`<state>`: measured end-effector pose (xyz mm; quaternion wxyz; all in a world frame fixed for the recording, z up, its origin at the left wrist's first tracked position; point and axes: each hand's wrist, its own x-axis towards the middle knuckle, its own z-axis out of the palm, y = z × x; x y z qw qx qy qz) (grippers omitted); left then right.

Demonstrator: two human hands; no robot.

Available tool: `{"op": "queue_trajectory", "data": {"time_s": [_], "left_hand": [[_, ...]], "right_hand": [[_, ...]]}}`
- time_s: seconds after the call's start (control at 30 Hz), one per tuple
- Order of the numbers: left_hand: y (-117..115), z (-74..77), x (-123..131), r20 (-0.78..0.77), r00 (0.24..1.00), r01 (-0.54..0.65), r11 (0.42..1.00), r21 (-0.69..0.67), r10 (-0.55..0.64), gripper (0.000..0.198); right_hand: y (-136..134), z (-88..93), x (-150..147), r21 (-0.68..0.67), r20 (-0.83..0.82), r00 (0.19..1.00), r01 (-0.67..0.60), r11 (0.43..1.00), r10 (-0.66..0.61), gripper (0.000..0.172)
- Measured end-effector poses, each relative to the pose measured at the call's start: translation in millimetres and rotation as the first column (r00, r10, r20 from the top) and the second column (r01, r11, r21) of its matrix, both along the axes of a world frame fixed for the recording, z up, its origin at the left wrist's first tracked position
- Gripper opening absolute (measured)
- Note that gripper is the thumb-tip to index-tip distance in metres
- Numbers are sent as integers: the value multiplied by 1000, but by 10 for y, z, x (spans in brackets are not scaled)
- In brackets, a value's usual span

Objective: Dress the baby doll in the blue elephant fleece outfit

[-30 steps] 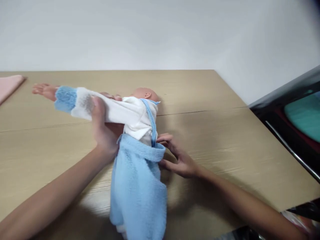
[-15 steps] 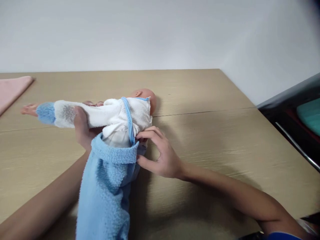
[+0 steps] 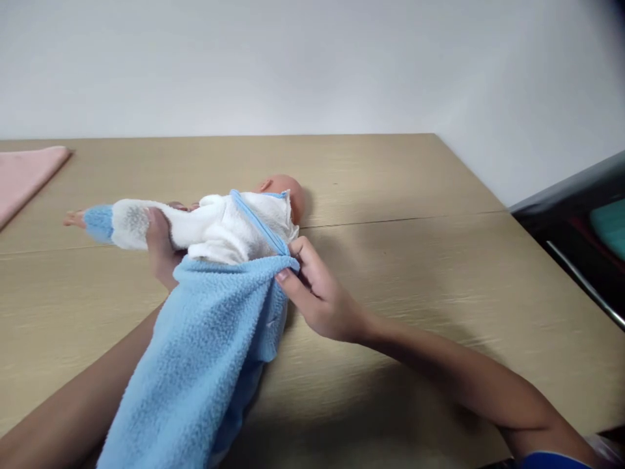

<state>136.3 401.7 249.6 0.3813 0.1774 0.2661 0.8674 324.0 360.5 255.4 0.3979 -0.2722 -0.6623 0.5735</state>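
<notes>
A baby doll [image 3: 293, 189] lies on its side on the table, its bald head at the back and its face out of sight. White cloth with blue trim [image 3: 249, 221] covers its upper body, and one sleeved arm [image 3: 131, 225] stretches left. My left hand [image 3: 163, 244] is wrapped round that sleeve; some of its fingers are hidden behind. The light blue fleece garment [image 3: 195, 326] covers the lower part of the doll and hangs toward me. Its upper right edge is pinched between the thumb and fingers of my right hand [image 3: 312, 286], beside the doll's torso.
A pink folded cloth [image 3: 29, 176] lies at the table's far left. The wooden table [image 3: 439, 260] has a thin seam across it and meets a pale wall. A dark frame with teal material [image 3: 610, 225] stands beyond the right edge.
My right hand has closed on the blue garment's edge and pulled it up and right, so the fabric is stretched taut. The doll's outstretched arm has shifted slightly right with my left hand on it.
</notes>
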Motion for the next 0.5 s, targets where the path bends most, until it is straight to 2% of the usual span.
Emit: {"op": "queue_trajectory", "data": {"time_s": [0.1, 0.2, 0.3, 0.37, 0.43, 0.5], "left_hand": [[-26, -24, 12, -43, 999, 9, 999, 32, -8, 30], [-111, -24, -49, -185, 978, 104, 993, 62, -91, 19], [-171, 8, -261, -353, 888, 322, 947, 16, -296, 25], [-164, 53, -444, -460, 805, 394, 917, -60, -375, 33], [-127, 111, -600, -552, 736, 400, 910, -111, -391, 46], [-86, 163, -692, -613, 684, 406, 904, -131, -396, 59]], "right_hand": [[21, 5, -69, -78, -53, 997, -58, 995, 54, 14], [-15, 9, -135, -99, -23, 1000, -16, 995, 14, 20], [-82, 48, -162, 74, -36, 986, 163, 984, -160, 46], [-108, 113, -155, 256, -19, 967, 249, 934, -252, 53], [-105, 200, -134, 402, 42, 952, 261, 878, -302, 38], [-85, 287, -103, 471, 102, 935, 254, 845, -338, 24]]}}
